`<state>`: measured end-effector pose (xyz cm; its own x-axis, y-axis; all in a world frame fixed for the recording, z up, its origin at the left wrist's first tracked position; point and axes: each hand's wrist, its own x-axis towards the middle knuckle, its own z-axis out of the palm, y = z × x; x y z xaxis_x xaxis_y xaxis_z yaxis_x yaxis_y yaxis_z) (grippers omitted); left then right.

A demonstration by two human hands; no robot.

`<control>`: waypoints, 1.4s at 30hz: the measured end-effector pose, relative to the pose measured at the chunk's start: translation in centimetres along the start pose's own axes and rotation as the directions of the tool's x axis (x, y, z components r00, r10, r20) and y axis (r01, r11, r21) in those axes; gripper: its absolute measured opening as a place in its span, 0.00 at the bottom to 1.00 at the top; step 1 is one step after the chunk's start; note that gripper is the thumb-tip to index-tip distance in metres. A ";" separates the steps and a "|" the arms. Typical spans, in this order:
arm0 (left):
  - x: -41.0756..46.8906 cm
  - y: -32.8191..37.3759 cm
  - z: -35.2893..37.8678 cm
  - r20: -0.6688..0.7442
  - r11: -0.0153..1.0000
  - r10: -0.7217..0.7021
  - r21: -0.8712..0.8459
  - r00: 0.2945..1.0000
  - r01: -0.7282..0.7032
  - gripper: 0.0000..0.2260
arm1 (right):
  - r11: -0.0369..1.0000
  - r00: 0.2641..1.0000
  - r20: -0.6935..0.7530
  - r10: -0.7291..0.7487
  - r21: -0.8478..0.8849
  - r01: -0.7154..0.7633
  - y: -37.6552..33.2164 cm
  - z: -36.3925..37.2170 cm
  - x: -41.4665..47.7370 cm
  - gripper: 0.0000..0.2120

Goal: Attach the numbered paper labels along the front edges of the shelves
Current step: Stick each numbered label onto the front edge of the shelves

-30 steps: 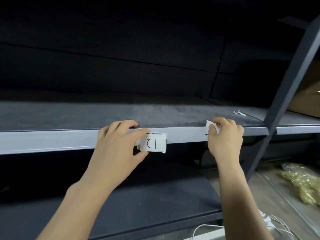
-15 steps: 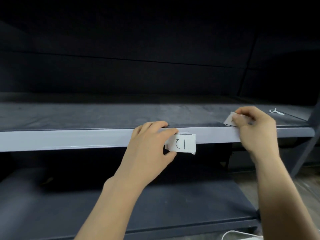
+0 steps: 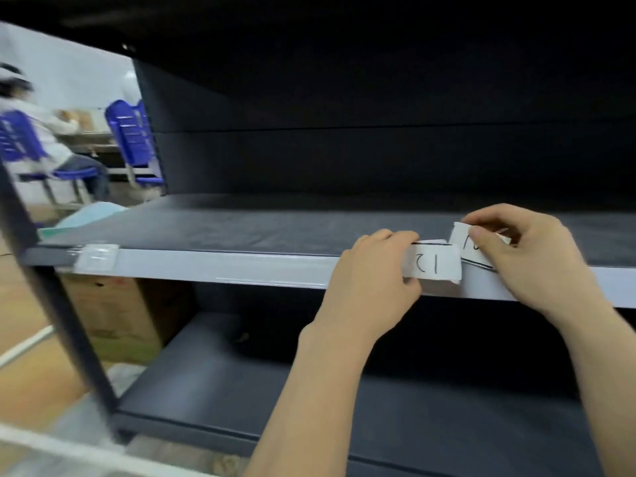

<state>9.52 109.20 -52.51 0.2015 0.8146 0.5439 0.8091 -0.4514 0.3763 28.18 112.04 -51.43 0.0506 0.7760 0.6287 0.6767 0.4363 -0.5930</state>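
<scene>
Since the earlier frame the right hand [image 3: 530,259] has brought its second label [image 3: 464,253] leftwards to meet the right edge of the label marked 12 [image 3: 435,265]. The left hand [image 3: 371,270] pinches that label against the shelf's front edge [image 3: 223,266]. Each grip is closed on paper. Level each label on the strip, then press outward from the centre so no corner lifts.

Dark shelf [image 3: 241,228], grey front: clear plastic tag [image 3: 98,257] L; label 12 [image 3: 435,265], 2nd label [image 3: 468,250] R.

Head view, close, facing the shelf [image 3: 220,268]
</scene>
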 end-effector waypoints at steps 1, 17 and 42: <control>-0.1 -0.6 -0.6 -0.001 0.999 -0.025 -0.022 1.000 0.025 0.21 | 1.000 1.000 0.014 -0.013 -0.007 0.013 -0.6 0.7 0.0 0.07; -1.4 -6.4 -5.0 -0.036 0.979 -0.199 -0.061 0.979 0.196 0.21 | 0.998 0.994 0.097 -0.045 0.055 0.039 -4.4 5.4 -0.1 0.19; -3.6 -8.6 -9.0 0.136 0.981 -0.193 0.014 0.972 0.193 0.19 | 0.985 0.993 0.090 -0.082 0.159 0.067 -9.5 12.7 -1.1 0.15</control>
<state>-3.15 106.89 -50.91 0.1150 0.9283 0.3536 0.8403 -0.2808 0.4638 12.41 112.83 -52.84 -0.0715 0.7757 0.6271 0.5535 0.5539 -0.6220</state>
